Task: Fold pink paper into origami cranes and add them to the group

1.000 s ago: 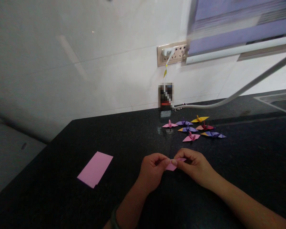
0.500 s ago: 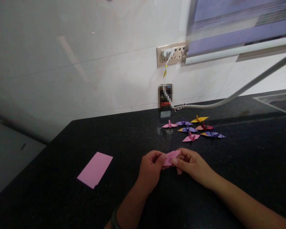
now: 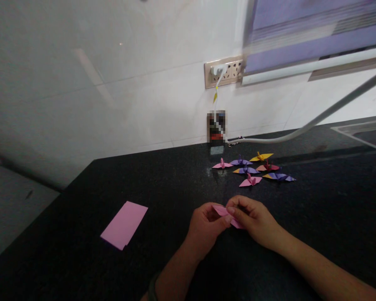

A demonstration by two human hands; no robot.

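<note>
A small folded pink paper piece is pinched between both my hands just above the black countertop. My left hand grips its left side with thumb and fingers closed. My right hand curls over its right side, fingertips pressed on the paper. A stack of pink paper sheets lies to the left. Several finished paper cranes in pink, purple and yellow stand behind my hands.
A white tiled wall rises behind the counter with a socket strip and a plugged white cable. A small dark device leans on the wall. A white tube crosses at the right, near a sink edge.
My hands have turned the pink paper and lowered it slightly toward the counter; the fingers have closed more tightly over it. The view has drifted slightly.
</note>
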